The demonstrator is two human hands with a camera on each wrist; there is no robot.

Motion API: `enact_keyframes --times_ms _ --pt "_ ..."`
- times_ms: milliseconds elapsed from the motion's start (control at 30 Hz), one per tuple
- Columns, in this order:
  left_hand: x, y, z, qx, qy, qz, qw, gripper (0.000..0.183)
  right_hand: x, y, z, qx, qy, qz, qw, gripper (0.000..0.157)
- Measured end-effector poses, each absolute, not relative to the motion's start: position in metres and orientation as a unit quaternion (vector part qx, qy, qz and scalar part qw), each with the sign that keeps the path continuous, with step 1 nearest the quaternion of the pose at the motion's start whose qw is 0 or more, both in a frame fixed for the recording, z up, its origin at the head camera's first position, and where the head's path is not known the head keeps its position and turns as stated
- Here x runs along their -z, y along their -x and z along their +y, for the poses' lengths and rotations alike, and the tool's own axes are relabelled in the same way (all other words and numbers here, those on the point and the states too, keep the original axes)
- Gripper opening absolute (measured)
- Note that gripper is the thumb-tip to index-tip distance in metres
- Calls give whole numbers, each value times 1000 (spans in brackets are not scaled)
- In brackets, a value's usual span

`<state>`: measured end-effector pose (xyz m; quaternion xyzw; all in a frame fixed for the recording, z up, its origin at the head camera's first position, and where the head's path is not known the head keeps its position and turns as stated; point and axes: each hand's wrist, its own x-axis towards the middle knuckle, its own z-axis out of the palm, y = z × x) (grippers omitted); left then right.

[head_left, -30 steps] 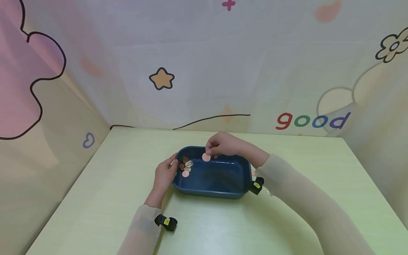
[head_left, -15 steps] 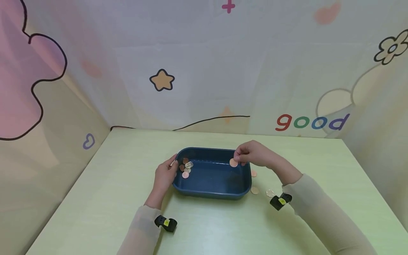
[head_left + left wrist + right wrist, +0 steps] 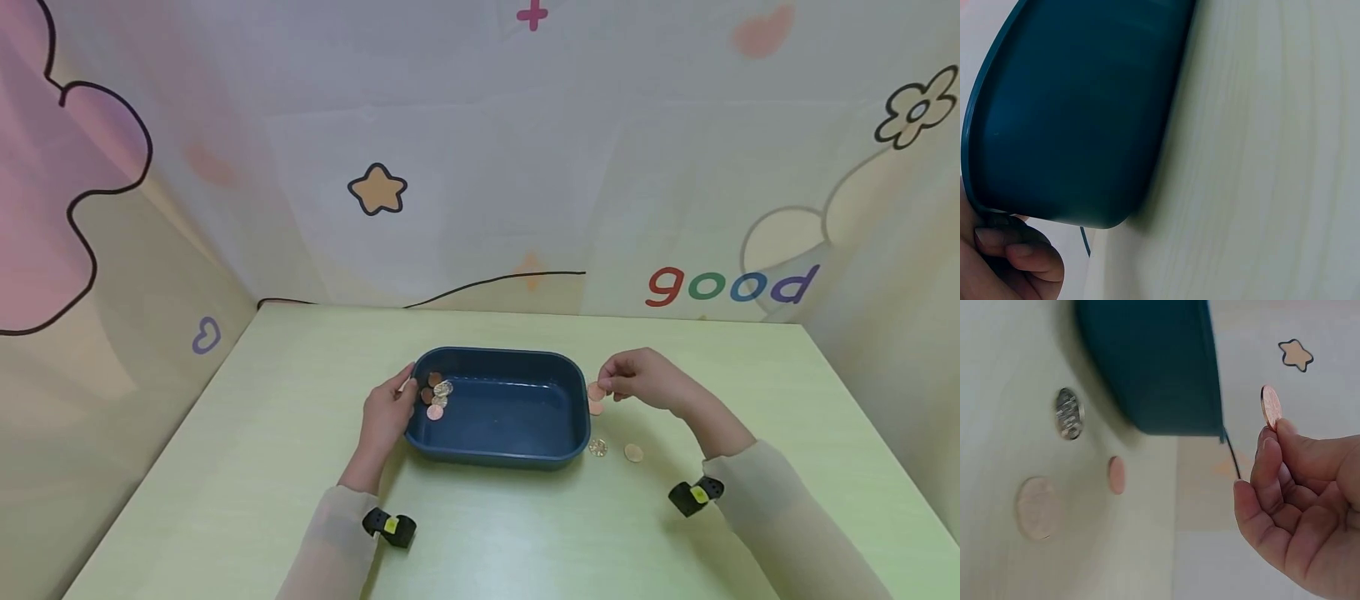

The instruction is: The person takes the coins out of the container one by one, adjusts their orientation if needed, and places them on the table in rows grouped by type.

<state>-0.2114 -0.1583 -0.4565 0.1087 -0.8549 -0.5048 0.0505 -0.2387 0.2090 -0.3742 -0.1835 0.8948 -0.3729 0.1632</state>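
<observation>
Step in hand, by my judgement: taking coins out of the blue tray (image 3: pixel 510 425) and laying them alongside. My left hand (image 3: pixel 387 410) grips the tray's left end. My right hand (image 3: pixel 643 380) pinches a copper coin (image 3: pixel 1270 406), raised just outside the right end. Near it, three loose coins (image 3: pixel 633 453) lie on the worktop (image 3: pixel 510 533); a cluster of coins (image 3: pixel 441 402) sits inside, far left. Next move calls for lowering the pinched coin, then releasing.

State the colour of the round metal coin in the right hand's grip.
Coppery pink; the round metal coin shows best in the right wrist view.
</observation>
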Motion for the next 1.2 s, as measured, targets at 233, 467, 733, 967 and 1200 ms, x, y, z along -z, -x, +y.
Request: enact_keyframes --times_ms 233,467,733,967,1200 --pt "457 211 -158 518 -109 -847 42 43 392 236 221 376 152 900 157 14" --pt "456 210 -158 520 -110 -846 42 43 405 239 231 371 125 907 157 13" --pt "454 209 -158 522 -113 -845 38 44 419 243 240 362 88 911 174 13" --pt "454 209 -158 524 -114 -843 38 44 429 249 244 349 81 917 173 13" --pt "455 209 -158 522 -114 -845 38 44 433 253 245 322 70 929 170 14"
